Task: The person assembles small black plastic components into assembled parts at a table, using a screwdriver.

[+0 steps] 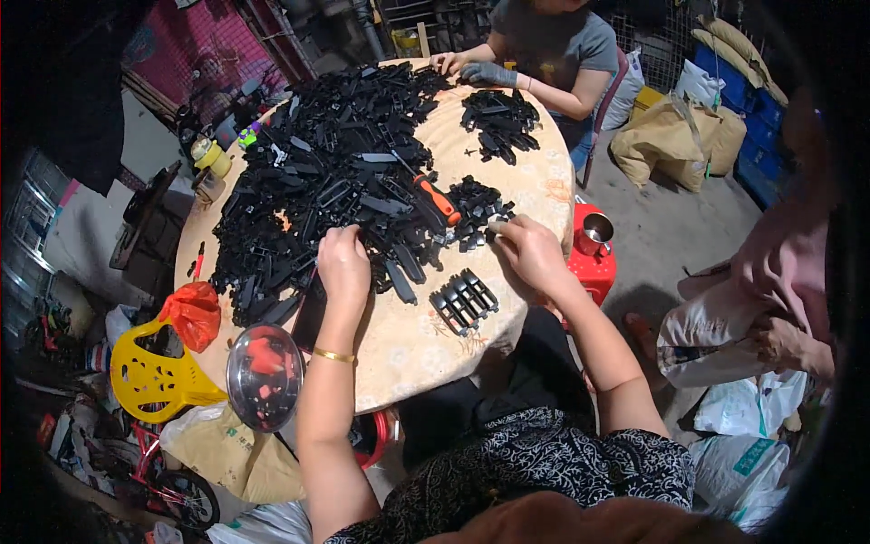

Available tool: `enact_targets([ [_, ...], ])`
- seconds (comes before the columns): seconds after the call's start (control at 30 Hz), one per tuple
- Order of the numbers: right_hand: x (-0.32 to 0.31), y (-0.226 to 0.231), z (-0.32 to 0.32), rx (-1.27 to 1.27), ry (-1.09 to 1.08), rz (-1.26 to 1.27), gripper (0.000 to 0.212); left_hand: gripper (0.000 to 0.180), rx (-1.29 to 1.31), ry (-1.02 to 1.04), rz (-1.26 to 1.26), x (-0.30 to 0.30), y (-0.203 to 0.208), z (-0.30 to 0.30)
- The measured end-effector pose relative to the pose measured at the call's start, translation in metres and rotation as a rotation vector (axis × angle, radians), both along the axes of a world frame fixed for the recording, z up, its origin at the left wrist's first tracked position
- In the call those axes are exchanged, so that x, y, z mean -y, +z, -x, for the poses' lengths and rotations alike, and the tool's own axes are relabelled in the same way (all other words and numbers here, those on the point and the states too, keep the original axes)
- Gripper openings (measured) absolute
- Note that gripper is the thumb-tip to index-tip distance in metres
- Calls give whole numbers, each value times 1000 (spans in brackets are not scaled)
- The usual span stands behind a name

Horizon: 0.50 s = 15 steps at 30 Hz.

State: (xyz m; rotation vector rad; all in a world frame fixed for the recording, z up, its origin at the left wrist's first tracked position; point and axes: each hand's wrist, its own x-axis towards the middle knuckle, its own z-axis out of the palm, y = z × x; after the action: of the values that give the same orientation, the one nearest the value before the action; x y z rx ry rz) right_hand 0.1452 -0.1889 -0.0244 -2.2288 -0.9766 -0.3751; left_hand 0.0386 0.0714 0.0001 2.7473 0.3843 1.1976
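Observation:
A large heap of black plastic parts (308, 172) covers much of the table. My left hand (344, 261) is at its near edge, fingers curled down among the parts; anything they hold is hidden. To the right, my right hand (533, 252) has its fingers pinched beside a smaller pile of small black pieces (478, 201). Something pale shows at these fingertips, too small to name. Between my hands and closer to me, several black pieces stand in a neat row (463, 299). A screwdriver (437, 199) with an orange handle lies on the heap.
The round table (408, 363) has a patterned cream cover. A clear round lid or bowl (264, 376) and a red bag (192, 315) lie at its left edge. Across, a person (553, 63) with a gloved hand works by another pile (500, 122). A metal cup (594, 233) stands on a red stool.

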Motion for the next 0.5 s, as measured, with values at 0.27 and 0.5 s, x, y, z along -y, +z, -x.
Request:
enact_targets([
  [0.27, -24, -5, -19, 80, 7, 202, 14, 16, 131, -94, 875, -16, 19, 18],
  [0.5, -30, -14, -36, 82, -103, 313, 7, 28, 132, -363, 1290, 1, 20, 7],
])
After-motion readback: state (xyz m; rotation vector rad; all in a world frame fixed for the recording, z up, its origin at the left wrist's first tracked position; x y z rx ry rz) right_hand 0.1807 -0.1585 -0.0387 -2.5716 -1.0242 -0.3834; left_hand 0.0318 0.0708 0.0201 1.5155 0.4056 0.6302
